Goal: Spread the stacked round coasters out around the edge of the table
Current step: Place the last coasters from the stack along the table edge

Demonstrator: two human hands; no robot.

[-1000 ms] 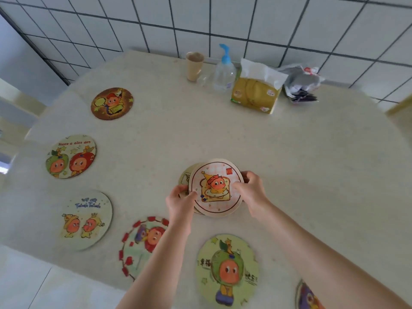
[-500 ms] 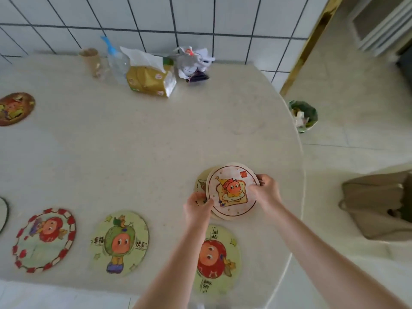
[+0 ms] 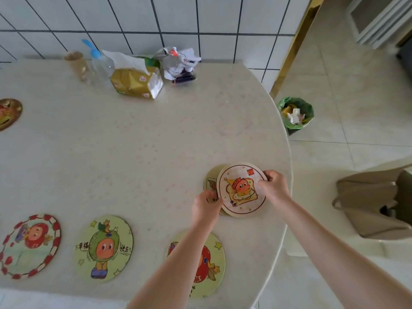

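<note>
Both hands are holding what remains of the stack (image 3: 242, 190) at about 4 o'clock on the surface (image 3: 138, 148), close to its right rim. The top coaster, printed with a toast figure, is sitting offset over a second coaster (image 3: 210, 182), whose pale edge is showing at 9 o'clock of it. Whether more lie beneath cannot be told.

The left hand (image 3: 206, 207) is gripping the stack at its lower left edge, fingers curled closed on the rim. The right hand (image 3: 275, 186) is pinching the right edge of the top coaster, thumb lying on the printed face and the other fingers tucked under or behind.

4 coasters are already lying flat: a red-bordered one (image 3: 30, 246) at 8 o'clock, a green-figure one (image 3: 103, 248) at 7 o'clock, a red-figure one (image 3: 209, 264) at 6 o'clock partly under the left forearm, and a dark one (image 3: 9, 113) cut off at 9 o'clock.

Risks, as judged:
- The stack is near the rim, so a coaster set too far out could tip off toward the bin (image 3: 295, 114) and bag (image 3: 374, 204) on the floor.
- Separating the top coaster by sliding could drag the lower one along.
- The left forearm is crossing over the 6 o'clock coaster and could shift it.
- The cup (image 3: 77, 63), bottle (image 3: 101, 63) and tissue pack (image 3: 136, 82) at 12 o'clock are crowding the far edge.
</note>
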